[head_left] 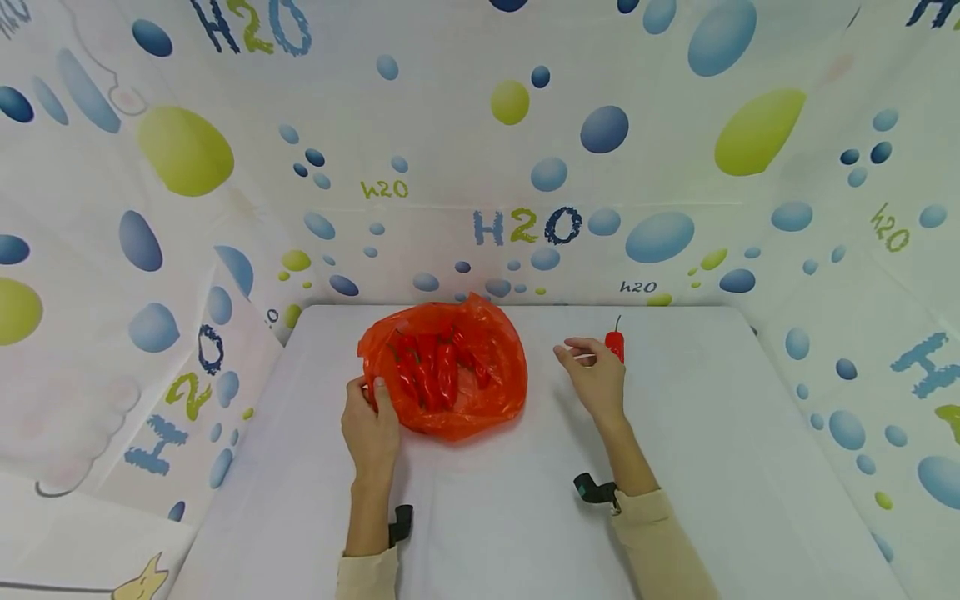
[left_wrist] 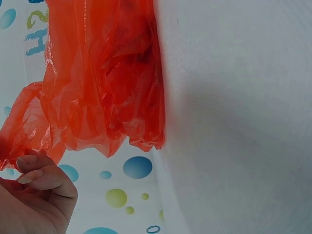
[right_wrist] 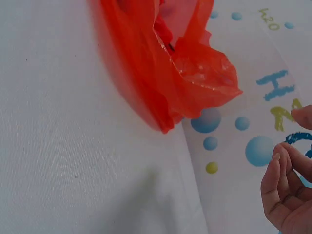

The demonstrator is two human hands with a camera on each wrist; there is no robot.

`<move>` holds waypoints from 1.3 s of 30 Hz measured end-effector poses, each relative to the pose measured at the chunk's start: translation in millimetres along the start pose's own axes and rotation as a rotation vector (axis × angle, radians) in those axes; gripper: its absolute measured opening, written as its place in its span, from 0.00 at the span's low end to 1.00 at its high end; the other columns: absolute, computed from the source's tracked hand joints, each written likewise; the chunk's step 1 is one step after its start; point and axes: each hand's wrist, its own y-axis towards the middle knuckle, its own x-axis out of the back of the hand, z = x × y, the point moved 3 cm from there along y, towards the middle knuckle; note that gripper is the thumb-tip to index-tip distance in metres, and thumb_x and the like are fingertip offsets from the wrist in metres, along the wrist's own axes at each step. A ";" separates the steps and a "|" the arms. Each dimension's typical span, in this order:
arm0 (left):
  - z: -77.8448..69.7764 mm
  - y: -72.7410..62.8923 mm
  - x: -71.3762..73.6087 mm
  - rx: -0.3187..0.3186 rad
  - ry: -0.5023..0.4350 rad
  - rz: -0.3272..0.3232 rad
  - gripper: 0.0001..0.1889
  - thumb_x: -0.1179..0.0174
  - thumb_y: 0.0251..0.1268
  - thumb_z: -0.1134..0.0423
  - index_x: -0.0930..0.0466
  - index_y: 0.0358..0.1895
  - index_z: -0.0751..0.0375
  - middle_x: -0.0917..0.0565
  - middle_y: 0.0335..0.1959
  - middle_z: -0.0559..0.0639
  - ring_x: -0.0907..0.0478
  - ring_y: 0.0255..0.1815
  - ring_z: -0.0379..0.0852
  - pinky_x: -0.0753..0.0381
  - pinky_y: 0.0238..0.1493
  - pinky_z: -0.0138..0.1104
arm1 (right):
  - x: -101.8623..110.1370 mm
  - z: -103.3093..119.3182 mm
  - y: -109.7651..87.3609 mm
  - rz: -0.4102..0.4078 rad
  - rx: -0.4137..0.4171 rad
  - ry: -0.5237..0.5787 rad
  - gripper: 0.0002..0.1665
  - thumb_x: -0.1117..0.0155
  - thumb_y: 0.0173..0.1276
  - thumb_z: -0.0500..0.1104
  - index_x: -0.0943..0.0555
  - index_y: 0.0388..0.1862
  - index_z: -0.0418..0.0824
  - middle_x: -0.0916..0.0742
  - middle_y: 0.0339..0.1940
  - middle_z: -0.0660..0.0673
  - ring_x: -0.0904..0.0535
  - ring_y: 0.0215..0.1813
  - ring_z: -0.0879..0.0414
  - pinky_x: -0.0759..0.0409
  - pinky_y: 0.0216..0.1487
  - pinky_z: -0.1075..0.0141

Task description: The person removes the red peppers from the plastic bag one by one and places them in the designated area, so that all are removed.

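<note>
An orange-red plastic bag (head_left: 501, 400) stands with its mouth spread on the white table, several red chili peppers (head_left: 447, 375) lying inside. At the bag's left rim, my left hand (head_left: 372, 429) pinches the plastic between thumb and fingers; the left wrist view shows the fingers (left_wrist: 46, 178) curled at the bag's edge. My right hand (head_left: 597, 379) hovers right of the bag, holding nothing, with a gap between thumb and fingertips. Just beyond it on the table lies a single red chili pepper (head_left: 615, 344) with a green stem, partly hidden by that hand.
The white table (head_left: 480, 517) ends at a back wall (head_left: 450, 125) covered in white cloth printed with blue and green drops. Similar cloth hangs on both sides. Dark wrist cameras (head_left: 595, 489) sit at the sleeve cuffs.
</note>
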 end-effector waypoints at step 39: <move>0.1 0.5 0.4 0.018 -0.010 0.008 0.23 0.52 0.84 0.48 0.26 0.62 0.66 0.21 0.35 0.56 0.26 0.34 0.50 0.23 0.36 0.37 | -79.2 45.4 -36.4 0.245 0.141 0.059 0.20 0.23 0.68 0.52 0.13 0.52 0.42 0.12 0.41 0.50 0.16 0.42 0.55 0.15 0.44 0.61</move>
